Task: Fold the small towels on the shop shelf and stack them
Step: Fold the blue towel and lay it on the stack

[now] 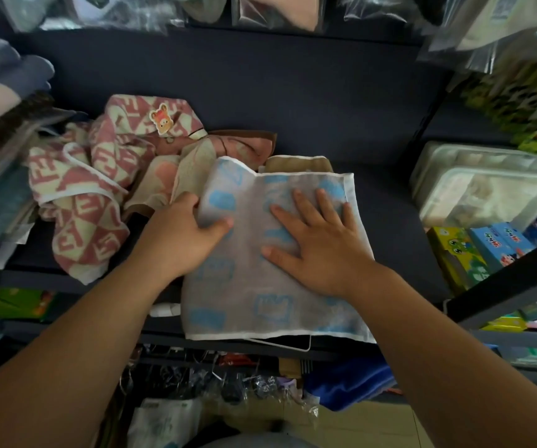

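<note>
I was standing in a shop, at a dark stock shelf [293, 92]. Goods sealed in clear bags [276, 11] lined twelve o'clock; bright cartoon-printed boxes [474, 253] and lidded plastic tubs [480, 182] filled three o'clock; a pink towel [89, 195] at ten o'clock carried a cartoon tag [160, 119]; more packets [163, 415] sat at six o'clock.

Only a repeated block letter F reads on the pink-and-cream towel [82, 202]; print on the blue boxes [500, 244] is too blurred.
</note>
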Demonstrator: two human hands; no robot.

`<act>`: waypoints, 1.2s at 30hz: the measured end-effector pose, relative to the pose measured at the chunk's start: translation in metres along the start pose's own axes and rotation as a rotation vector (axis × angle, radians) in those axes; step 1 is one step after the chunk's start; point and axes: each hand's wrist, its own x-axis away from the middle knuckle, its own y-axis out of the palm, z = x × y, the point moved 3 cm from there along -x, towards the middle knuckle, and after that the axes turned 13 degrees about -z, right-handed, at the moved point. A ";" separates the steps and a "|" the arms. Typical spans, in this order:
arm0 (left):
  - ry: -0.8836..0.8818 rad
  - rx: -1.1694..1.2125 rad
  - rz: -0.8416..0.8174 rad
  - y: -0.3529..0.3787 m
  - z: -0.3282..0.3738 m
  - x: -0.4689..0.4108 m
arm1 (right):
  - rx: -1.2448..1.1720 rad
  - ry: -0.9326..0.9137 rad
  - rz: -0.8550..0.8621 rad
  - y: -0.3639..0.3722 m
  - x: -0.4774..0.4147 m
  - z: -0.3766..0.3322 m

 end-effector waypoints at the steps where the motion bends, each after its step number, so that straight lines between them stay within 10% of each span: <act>1: 0.004 -0.035 0.024 -0.002 0.003 -0.010 | 0.003 0.006 0.007 0.003 0.000 0.001; 20: 0.098 -0.214 0.194 -0.007 -0.001 -0.077 | 0.043 0.007 0.010 -0.011 -0.004 0.007; 36: -0.082 0.861 -0.179 0.023 -0.010 0.035 | 0.021 0.009 0.015 -0.006 -0.023 0.006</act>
